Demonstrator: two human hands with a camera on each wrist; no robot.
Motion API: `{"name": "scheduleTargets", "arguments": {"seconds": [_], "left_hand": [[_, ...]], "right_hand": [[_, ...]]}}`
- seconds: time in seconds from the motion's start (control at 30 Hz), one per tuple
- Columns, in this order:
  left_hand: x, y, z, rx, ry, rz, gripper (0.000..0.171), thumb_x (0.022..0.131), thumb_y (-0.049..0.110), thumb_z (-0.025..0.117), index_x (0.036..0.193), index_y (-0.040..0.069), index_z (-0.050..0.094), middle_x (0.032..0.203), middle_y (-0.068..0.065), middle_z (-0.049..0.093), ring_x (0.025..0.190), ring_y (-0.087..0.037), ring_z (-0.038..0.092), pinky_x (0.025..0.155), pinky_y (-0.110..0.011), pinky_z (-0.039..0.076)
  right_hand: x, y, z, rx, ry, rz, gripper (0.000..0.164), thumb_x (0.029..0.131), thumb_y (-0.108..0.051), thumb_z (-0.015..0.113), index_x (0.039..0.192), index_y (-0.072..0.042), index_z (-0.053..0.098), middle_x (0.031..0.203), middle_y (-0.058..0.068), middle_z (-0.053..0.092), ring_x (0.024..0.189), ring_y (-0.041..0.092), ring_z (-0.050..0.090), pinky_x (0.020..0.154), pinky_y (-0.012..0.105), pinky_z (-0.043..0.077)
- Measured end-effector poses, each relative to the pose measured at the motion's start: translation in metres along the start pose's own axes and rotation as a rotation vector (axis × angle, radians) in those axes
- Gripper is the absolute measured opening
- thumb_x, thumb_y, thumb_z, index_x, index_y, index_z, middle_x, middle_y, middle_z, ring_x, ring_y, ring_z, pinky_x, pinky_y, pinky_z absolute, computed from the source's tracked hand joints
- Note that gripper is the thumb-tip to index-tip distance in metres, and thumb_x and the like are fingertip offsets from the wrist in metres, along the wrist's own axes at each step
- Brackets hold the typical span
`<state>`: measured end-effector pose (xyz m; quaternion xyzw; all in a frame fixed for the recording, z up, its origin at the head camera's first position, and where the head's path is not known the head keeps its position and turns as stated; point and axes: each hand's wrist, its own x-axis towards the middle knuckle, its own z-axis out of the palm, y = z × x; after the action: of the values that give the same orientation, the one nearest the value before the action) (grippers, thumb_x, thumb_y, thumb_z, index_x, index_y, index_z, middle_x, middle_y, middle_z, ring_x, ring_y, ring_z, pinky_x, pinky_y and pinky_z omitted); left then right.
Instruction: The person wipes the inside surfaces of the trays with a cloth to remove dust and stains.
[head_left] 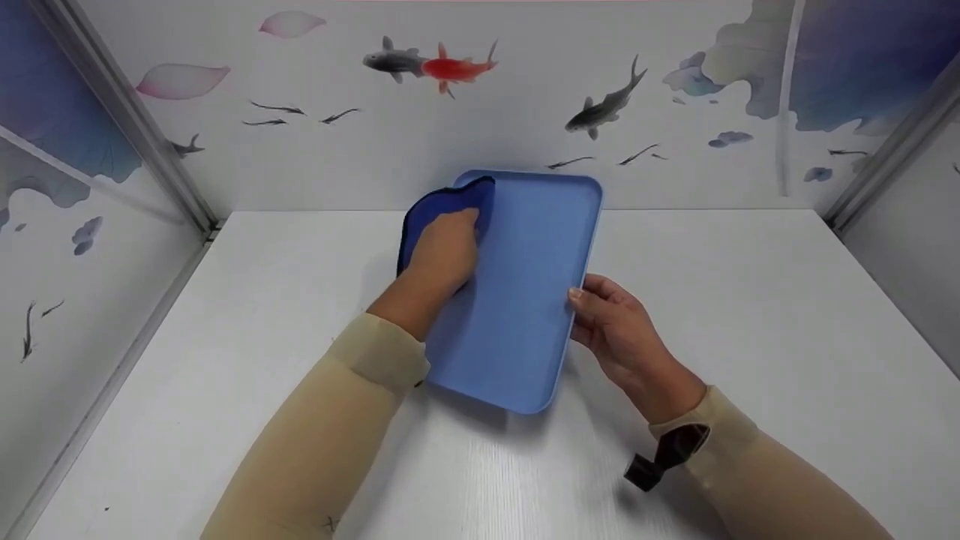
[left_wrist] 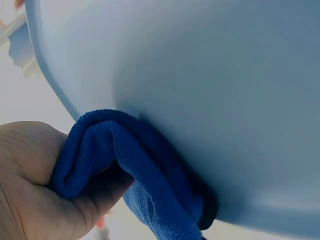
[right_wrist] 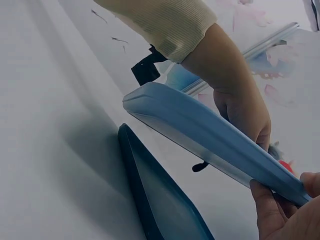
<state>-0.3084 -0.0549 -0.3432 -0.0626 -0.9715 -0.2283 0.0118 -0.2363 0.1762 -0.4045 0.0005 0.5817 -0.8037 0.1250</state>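
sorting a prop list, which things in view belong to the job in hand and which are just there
In the job:
blue cloth, in the left hand
blue tray, held by the right hand

Just there:
white table
fish-printed wall
darker tray-like thing below, seemingly unused

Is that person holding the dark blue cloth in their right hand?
No, the left hand holds the dark blue cloth, while the right hand grips the edge of the light blue tray.
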Motion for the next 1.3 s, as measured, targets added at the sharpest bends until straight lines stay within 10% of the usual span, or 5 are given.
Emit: {"name": "scheduleTargets", "arguments": {"seconds": [0.63,1.3], "left_hand": [[0.022,0.006,-0.011,-0.102,0.074,-0.038,0.043,0.111,0.017,0.046,0.152,0.006,0.05,0.152,-0.012,0.058,0.142,-0.028,0.053,0.118,-0.041,0.043],[-0.003,0.083,0.007,-0.101,-0.1,0.158,0.044,0.113,0.025,0.044,0.157,0.022,0.047,0.157,0.0,0.053,0.148,-0.019,0.047,0.121,-0.039,0.04]], "right_hand": [[-0.002,0.002,0.002,-0.049,-0.048,-0.027,0.032,0.104,-0.008,0.059,0.134,0.001,0.054,0.115,0.004,0.07,0.099,0.019,0.074,0.091,0.035,0.061],[-0.002,0.006,0.004,-0.063,-0.046,-0.006,0.025,0.103,-0.009,0.061,0.127,-0.002,0.059,0.105,0.003,0.07,0.093,0.017,0.074,0.089,0.035,0.062]]}}
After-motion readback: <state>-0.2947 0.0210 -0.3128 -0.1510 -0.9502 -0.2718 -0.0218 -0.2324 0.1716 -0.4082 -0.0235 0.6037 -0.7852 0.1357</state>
